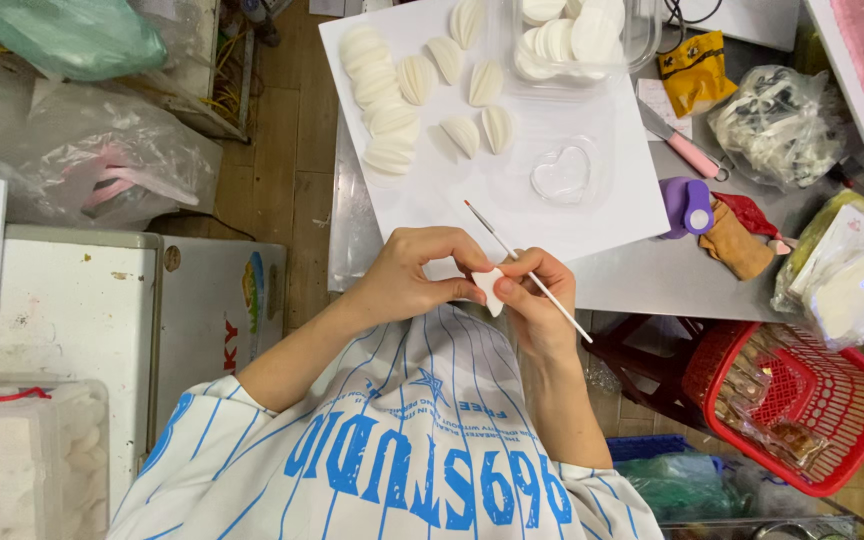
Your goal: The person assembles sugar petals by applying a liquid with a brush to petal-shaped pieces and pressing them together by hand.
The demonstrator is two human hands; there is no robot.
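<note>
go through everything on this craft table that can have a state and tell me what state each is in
left hand: pinching the small white piece
right hand: holding the thin paintbrush, also touching the piece
folded white shells: laid out on the white board
clear heart-shaped mould: lying flat
clear plastic tub: open, holding white shells
red basket: holding wrapped packets

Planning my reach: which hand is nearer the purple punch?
Right. The right hand, holding the brush, sits below-left of the purple punch; the left hand is farther left.
</note>
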